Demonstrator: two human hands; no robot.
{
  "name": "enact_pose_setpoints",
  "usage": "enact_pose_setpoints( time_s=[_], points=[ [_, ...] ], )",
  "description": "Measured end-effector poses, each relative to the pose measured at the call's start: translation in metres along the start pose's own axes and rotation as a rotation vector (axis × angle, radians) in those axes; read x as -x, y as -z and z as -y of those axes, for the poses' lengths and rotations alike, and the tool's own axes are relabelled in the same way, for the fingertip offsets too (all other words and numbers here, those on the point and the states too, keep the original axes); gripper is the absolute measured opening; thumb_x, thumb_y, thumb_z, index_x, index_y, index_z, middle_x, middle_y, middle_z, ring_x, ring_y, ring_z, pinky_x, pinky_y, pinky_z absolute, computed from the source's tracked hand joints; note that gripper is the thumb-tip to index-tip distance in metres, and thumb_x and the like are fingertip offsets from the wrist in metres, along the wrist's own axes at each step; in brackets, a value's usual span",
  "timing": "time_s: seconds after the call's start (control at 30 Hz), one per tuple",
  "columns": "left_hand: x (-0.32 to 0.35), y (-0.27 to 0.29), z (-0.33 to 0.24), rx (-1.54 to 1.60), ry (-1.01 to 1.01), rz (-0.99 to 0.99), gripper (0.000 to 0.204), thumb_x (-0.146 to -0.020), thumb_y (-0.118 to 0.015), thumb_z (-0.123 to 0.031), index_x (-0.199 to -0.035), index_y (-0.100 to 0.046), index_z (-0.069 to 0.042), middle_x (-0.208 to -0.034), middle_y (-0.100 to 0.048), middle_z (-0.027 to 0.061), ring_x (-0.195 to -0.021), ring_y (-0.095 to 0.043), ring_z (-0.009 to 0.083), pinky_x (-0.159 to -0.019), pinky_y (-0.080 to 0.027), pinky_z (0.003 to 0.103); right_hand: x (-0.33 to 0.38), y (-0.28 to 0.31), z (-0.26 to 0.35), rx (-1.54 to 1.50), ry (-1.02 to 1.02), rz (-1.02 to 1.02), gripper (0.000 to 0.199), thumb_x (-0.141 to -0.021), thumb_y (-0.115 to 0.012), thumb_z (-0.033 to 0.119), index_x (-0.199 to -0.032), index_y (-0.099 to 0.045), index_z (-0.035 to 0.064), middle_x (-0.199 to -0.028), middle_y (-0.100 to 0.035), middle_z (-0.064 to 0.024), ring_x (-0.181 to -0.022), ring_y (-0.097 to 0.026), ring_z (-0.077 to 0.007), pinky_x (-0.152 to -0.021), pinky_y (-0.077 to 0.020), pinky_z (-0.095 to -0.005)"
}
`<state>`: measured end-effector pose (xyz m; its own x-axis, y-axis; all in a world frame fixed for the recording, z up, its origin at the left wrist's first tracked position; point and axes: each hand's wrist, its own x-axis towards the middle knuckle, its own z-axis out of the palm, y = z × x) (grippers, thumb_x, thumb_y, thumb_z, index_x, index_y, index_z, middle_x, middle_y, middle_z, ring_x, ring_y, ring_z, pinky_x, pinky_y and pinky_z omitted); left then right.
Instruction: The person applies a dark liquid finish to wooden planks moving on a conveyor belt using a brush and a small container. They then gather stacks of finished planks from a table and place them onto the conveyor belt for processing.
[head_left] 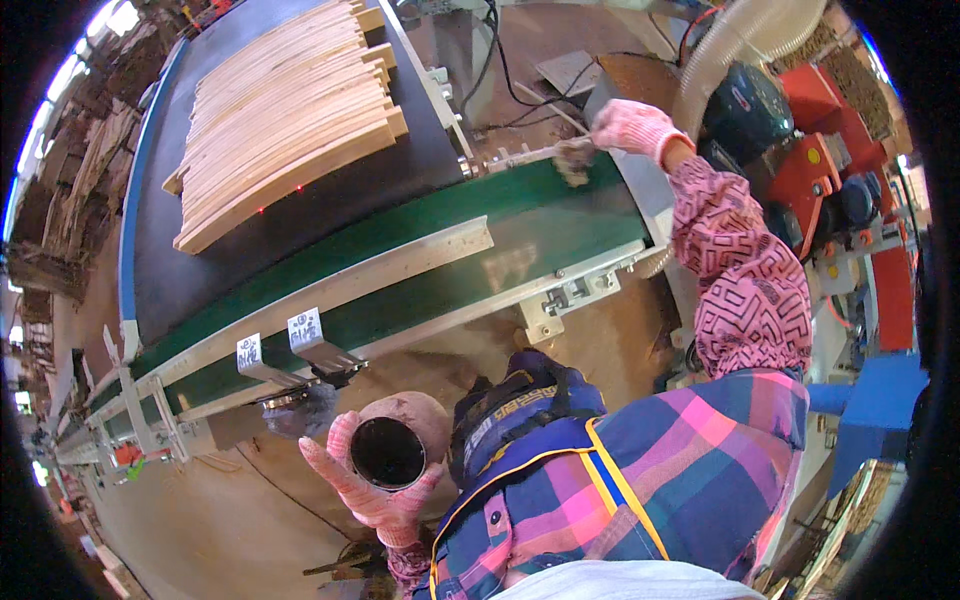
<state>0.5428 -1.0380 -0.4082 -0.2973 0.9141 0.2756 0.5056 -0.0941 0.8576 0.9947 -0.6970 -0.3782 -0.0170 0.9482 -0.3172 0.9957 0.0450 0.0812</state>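
My left hand (380,500), in a pink-and-white knit glove, is curled around a round cup-like container (433,422) with a pinkish side and a dark opening. Its thumb and fingers spread along the rim; the contents look black and cannot be made out. Stretched to the far right, my right hand (635,130) wears a matching glove, its fingers closed. A ragged grey-brown cloth-like clump (573,162) hangs from its fingertips over the right end of the green conveyor belt (560,205).
Pale wooden slats (290,120) lie side by side on a black conveyor (400,170) beyond the green belt. A metal guide rail (400,270) runs along the belt, with two labelled brackets (318,345) at its near edge. Red machinery (805,170) and a clear ribbed hose (735,45) stand right.
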Motion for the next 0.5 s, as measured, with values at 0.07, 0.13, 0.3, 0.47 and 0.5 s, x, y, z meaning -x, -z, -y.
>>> enact_pose_setpoints(
  time_s=[0.07,0.13,0.3,0.47,0.5],
  points=[
    [0.006,-0.008,-0.002,-0.006,0.025,-0.029,0.148,-0.045,-0.097,-0.038,-0.163,-0.011,-0.012,-0.135,-0.056,0.0186,-0.125,-0.055,0.0333,-0.111,-0.039,0.046,0.005,0.01,-0.002,-0.079,-0.019,0.013,0.033,-0.085,-0.063,0.037,-0.104,-0.078,0.0155,-0.106,-0.073,-0.0116,-0.105,-0.067,-0.0292,-0.094,-0.0516,-0.0388],
    [0.01,-0.02,-0.003,-0.02,0.019,-0.046,0.148,-0.045,-0.097,-0.038,-0.163,-0.01,-0.012,-0.135,-0.056,0.0188,-0.125,-0.055,0.0331,-0.111,-0.039,0.046,0.008,-0.001,0.014,-0.191,0.205,-0.115,0.035,-0.084,-0.065,0.04,-0.104,-0.078,0.0139,-0.106,-0.073,-0.0126,-0.104,-0.067,-0.0305,-0.094,-0.0515,-0.0388],
    [0.017,-0.05,-0.027,-0.018,0.014,-0.072,0.146,-0.049,-0.097,-0.04,-0.163,-0.011,-0.012,-0.136,-0.056,0.0185,-0.124,-0.055,0.0326,-0.11,-0.04,0.045,-0.006,-0.012,0.018,-0.26,0.424,-0.103,0.037,-0.082,-0.065,0.038,-0.103,-0.077,0.0116,-0.104,-0.073,-0.015,-0.102,-0.067,-0.0322,-0.092,-0.0517,-0.039],
    [0.022,-0.07,-0.046,-0.002,0.032,-0.084,0.146,-0.049,-0.097,-0.042,-0.162,-0.01,-0.012,-0.136,-0.056,0.0182,-0.124,-0.055,0.0324,-0.11,-0.04,0.045,-0.005,0.007,-0.02,-0.237,0.146,0.054,0.035,-0.079,-0.068,0.041,-0.103,-0.079,0.0182,-0.108,-0.074,-0.0078,-0.106,-0.068,-0.0259,-0.091,-0.0543,-0.0357],
    [0.023,-0.073,-0.049,-0.02,0.021,-0.078,0.147,-0.049,-0.098,-0.042,-0.162,-0.01,-0.011,-0.136,-0.056,0.0183,-0.124,-0.055,0.0325,-0.11,-0.04,0.045,-0.006,-0.004,-0.011,-0.263,0.274,-0.018,0.036,-0.08,-0.068,0.043,-0.103,-0.079,0.0184,-0.11,-0.074,-0.008,-0.106,-0.068,-0.026,-0.092,-0.0537,-0.0359]
  ],
)
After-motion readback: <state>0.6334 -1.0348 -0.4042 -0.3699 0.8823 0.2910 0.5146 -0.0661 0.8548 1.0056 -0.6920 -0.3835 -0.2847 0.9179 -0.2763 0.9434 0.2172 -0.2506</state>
